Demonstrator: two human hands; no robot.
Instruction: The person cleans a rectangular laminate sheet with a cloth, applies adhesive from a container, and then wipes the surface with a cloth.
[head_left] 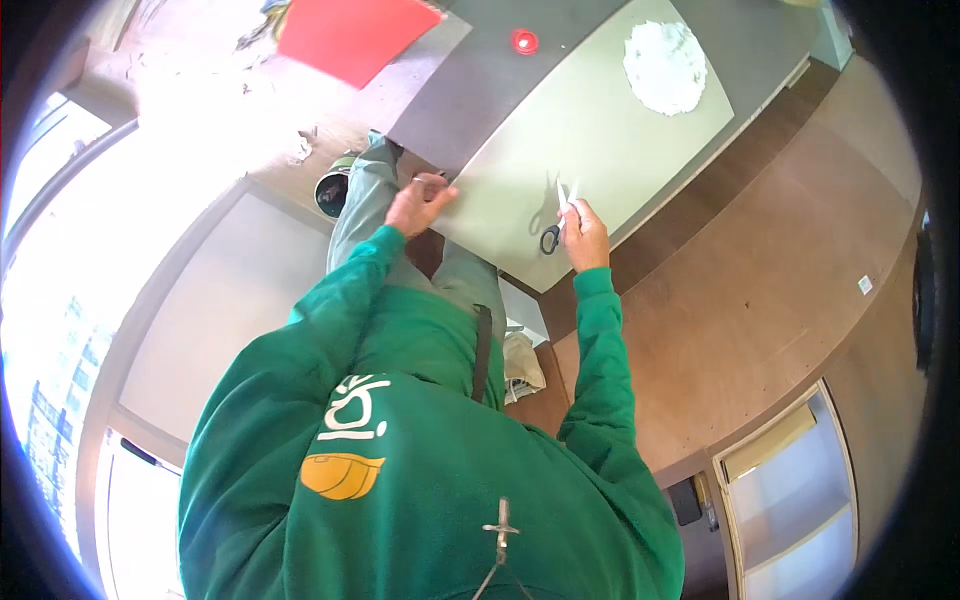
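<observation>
Right of frame centre, I have the right hand (588,238) gripping dark-handled scissors (562,195) over a pale panel (620,130); left hand (420,206) curled, contents unclear. Scissors-handling step, I judge; next move calls for blade care.

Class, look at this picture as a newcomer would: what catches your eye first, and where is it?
First comes the bright green long-sleeved sweatshirt, filling the lower middle. Next, the flat, bright red sheet stands out at the upper left, and the rounded white heap at the upper right. Near the centre, the right hand holds dark-handled metal scissors.
</observation>
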